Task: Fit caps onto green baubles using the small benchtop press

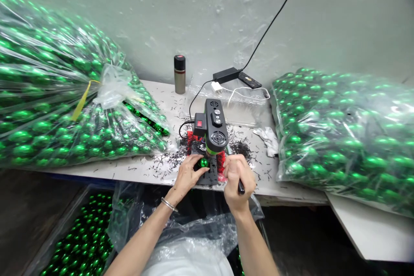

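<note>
A small black bench drill press stands near the table's front edge. My left hand pinches a shiny green ball between thumb and fingers, low on the press base and below the motor housing. A bracelet circles my left wrist. To the right of the press, my right hand is wrapped round the lever handle, whose dark end shows below the fist. The drill tip and its contact with the ball are hidden. Red pieces show on both sides of the press.
Big clear bags of green balls flank the press. Dark shavings litter the table. Behind are a bottle, a power adapter with cables and a clear plastic tray. More balls lie below in a plastic-lined container.
</note>
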Motion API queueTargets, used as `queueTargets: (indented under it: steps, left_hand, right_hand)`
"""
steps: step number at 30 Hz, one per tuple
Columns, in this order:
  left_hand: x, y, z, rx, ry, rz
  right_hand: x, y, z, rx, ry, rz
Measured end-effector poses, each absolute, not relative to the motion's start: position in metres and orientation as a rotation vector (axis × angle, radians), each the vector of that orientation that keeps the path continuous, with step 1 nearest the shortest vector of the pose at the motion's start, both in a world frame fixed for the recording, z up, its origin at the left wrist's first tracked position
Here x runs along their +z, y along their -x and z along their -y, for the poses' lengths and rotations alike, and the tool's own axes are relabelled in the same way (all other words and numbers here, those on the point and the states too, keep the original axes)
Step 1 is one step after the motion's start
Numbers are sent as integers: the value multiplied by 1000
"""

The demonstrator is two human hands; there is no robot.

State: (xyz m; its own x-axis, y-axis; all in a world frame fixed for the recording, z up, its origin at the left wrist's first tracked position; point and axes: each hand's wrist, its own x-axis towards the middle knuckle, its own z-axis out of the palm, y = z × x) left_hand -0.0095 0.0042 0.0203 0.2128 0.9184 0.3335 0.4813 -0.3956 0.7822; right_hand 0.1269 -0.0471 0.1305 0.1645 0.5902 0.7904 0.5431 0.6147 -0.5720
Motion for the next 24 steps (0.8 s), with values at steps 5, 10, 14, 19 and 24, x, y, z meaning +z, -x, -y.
queueTargets:
  steps: [5, 10, 14, 19, 24]
  left_hand:
    - [7, 5, -5, 1251, -2034, -1266]
    - [4, 5, -4, 1289, -2056, -1234]
    - [4, 6, -5, 1296, -2067, -1209]
    - [3, 5, -4, 1305, -2079, -1207]
    - [4, 6, -3, 1296, -2084, -1201]
  right_hand:
    - [118, -129, 50, 38, 990, 1523]
    - [91, -132, 47, -46, 953, 1585]
    - [67, -131, 42, -115, 910, 1559]
    - [48, -129, 39, -98, 892, 1509]
    - [42, -129, 38, -102, 895, 1515]
